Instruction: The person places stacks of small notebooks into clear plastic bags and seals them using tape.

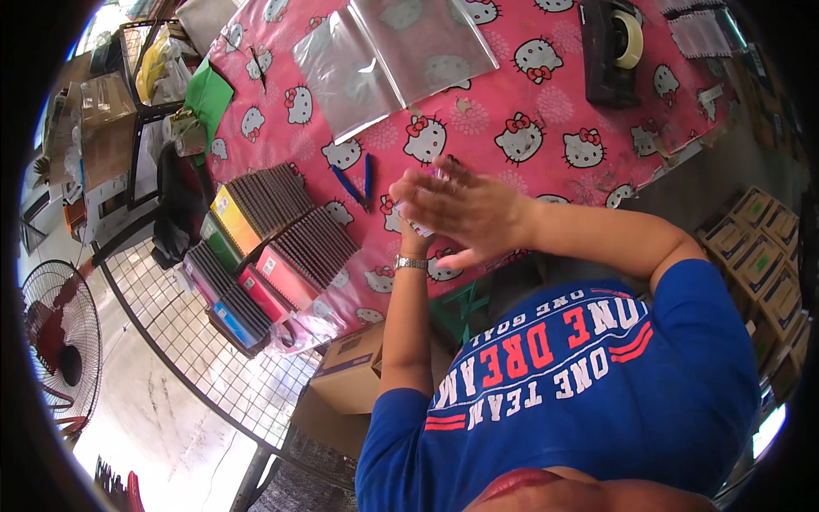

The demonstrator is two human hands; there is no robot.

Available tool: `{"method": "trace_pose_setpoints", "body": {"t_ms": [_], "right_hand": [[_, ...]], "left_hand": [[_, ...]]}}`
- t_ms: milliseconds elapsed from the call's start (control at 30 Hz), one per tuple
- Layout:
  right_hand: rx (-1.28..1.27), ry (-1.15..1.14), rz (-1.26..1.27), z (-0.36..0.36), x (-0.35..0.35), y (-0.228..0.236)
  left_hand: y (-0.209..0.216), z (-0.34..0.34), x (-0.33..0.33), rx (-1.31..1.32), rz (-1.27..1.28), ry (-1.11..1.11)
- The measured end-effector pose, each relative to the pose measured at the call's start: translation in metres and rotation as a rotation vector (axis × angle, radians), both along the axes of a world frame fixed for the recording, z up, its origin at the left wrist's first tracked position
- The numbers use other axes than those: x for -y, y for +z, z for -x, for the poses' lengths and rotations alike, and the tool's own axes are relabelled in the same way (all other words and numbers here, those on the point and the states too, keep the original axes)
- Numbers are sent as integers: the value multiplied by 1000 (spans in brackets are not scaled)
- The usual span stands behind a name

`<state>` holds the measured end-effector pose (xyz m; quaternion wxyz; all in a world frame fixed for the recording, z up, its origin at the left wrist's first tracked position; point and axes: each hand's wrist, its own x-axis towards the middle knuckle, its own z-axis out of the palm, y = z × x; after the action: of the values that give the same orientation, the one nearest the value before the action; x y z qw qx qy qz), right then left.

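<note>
We stand at a table under a pink cartoon-cat tablecloth [529, 102], both hands raised together above its near edge. Our right hand [465, 209] lies flat, fingers stretched, pressed over our left hand [415, 224], which comes up from below with a metal wristwatch [410, 263] at the wrist. Between the palms we make out only a sliver of a small pale item [420, 229], close over the cloth; what it is we cannot tell, and whether the fingers close on it or merely sandwich it we cannot tell either. Judging by how it vanishes between flat palms, we take it for thin, light and pliable, probably slick like the clear plastic sleeves [392, 55] lying further up the table; best held by pressing flat or pinching an edge, since a loose grip could let it slide. Counts: two clear sleeves visibly overlapping, perhaps more beneath; one black tape dispenser [610, 51] with a roll; one blue-handled tool [357, 183], likely scissors or pliers, just left of the hands; about five colourful packs of dark-ridged goods [264, 247] stacked at the table's left corner. Beside the table: one fan [60, 341], a wire grid panel [205, 341], a cardboard box [350, 371].
</note>
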<state>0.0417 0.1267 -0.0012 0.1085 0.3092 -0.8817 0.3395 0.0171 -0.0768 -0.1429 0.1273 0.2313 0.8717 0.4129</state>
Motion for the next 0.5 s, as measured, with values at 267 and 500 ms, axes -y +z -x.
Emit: {"method": "trace_pose_setpoints", "body": {"t_ms": [267,500], "right_hand": [[70,-114,-354,-8,29,-2],[-38,-276,-168,0,8,-41]], "left_hand": [[0,-3,5,-249,58,-56],[27,8,-15,-320,220,-331]]}}
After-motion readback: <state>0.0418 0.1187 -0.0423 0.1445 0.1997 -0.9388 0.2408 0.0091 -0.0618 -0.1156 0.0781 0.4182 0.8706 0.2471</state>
